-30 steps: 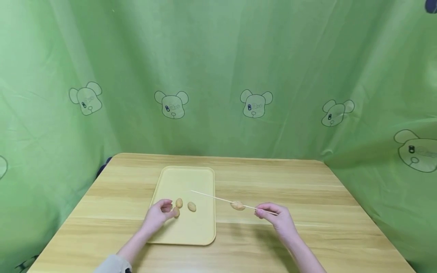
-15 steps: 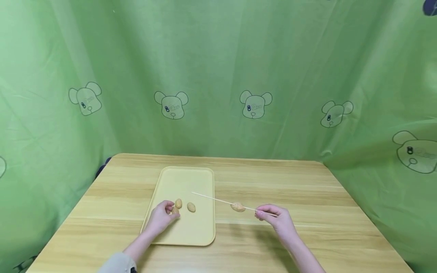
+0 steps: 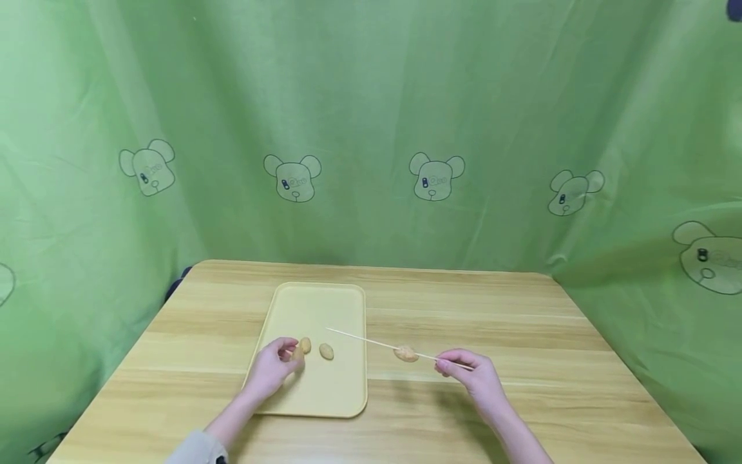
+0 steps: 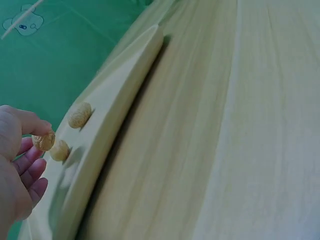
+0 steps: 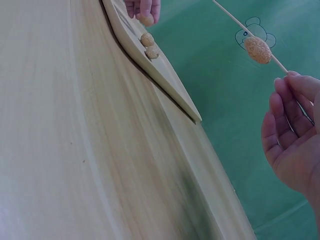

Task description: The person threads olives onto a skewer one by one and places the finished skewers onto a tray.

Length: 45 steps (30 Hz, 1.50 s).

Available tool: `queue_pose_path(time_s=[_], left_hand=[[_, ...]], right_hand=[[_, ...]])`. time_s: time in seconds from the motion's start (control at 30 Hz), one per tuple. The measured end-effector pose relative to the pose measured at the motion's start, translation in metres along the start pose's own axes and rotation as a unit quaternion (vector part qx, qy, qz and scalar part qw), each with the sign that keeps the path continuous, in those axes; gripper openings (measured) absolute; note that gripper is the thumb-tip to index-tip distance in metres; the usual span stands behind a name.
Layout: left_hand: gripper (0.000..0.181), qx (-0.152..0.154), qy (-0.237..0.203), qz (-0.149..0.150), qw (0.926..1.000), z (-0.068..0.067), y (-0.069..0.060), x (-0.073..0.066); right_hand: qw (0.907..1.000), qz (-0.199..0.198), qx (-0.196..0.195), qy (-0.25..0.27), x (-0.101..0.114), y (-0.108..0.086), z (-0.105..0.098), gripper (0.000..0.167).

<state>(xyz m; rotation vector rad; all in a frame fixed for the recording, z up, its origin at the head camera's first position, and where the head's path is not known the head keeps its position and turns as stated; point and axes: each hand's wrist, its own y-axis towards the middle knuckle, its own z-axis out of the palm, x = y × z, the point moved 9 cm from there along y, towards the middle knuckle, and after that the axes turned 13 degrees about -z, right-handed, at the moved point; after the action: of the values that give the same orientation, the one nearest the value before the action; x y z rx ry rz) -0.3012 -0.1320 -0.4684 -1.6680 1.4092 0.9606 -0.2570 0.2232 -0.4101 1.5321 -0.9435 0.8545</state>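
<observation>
My left hand [image 3: 270,370] pinches a brown oval ball [image 3: 297,356] between thumb and fingers over the left part of the yellow tray [image 3: 333,399]; the left wrist view shows this ball [image 4: 44,141] lifted. Two similar balls lie on the tray just right of it, one near the fingertips [image 3: 305,345] and one farther right [image 3: 326,351]. My right hand [image 3: 481,383] pinches the end of a thin stick [image 3: 353,336] in the air. One ball [image 3: 406,354] is threaded on that stick, a little left of the right fingertips, and the stick's tip points over the tray.
The wooden table [image 3: 493,309] extends around the tray, with its far edge near a green curtain [image 3: 359,96] printed with bear heads. More curtain hangs at both sides.
My left hand, beside the balls on the tray earlier, now holds one of them raised slightly. The right hand, with stick and threaded ball, has hardly moved.
</observation>
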Motion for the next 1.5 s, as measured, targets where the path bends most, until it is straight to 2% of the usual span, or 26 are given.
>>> queue_pose_path(time_s=[0.2,0.4,0.57,0.77,0.83,1.0,1.13,1.27,1.5], left_hand=[[0.035,0.017,-0.011,0.029,0.9994,0.001,-0.008,-0.017],[0.041,0.059,-0.039,0.036,0.9968,0.007,-0.017,-0.032],[0.042,0.103,-0.065,0.057,0.9909,0.014,-0.028,-0.047],[0.043,0.143,-0.103,0.083,0.9808,0.018,-0.039,-0.067],[0.042,0.147,-0.110,0.089,0.9789,0.019,-0.042,-0.072],[0.039,0.145,-0.109,0.099,0.9785,0.019,-0.047,-0.084],[0.038,0.148,-0.102,0.109,0.9776,0.021,-0.050,-0.091],[0.034,0.162,-0.112,0.128,0.9721,0.022,-0.053,-0.098],[0.028,0.177,-0.133,0.161,0.9618,0.019,-0.057,-0.105]], right_hand=[[1.0000,0.003,-0.001,-0.006,-0.001,-0.002,0.000,0.014],[0.9997,0.008,-0.002,-0.021,-0.005,-0.003,-0.002,0.014],[0.9996,0.001,0.006,-0.027,-0.005,-0.004,-0.005,0.015],[0.9990,-0.036,0.027,0.002,0.002,-0.006,-0.010,0.008],[0.9979,-0.050,0.035,0.019,0.004,-0.007,-0.011,0.006],[0.9938,-0.081,0.055,0.054,0.010,-0.007,-0.013,0.014],[0.9908,-0.102,0.065,0.061,0.015,-0.008,-0.013,0.017],[0.9883,-0.119,0.072,0.062,0.018,-0.008,-0.014,0.020],[0.9818,-0.133,0.083,0.107,0.020,-0.010,-0.016,0.029]])
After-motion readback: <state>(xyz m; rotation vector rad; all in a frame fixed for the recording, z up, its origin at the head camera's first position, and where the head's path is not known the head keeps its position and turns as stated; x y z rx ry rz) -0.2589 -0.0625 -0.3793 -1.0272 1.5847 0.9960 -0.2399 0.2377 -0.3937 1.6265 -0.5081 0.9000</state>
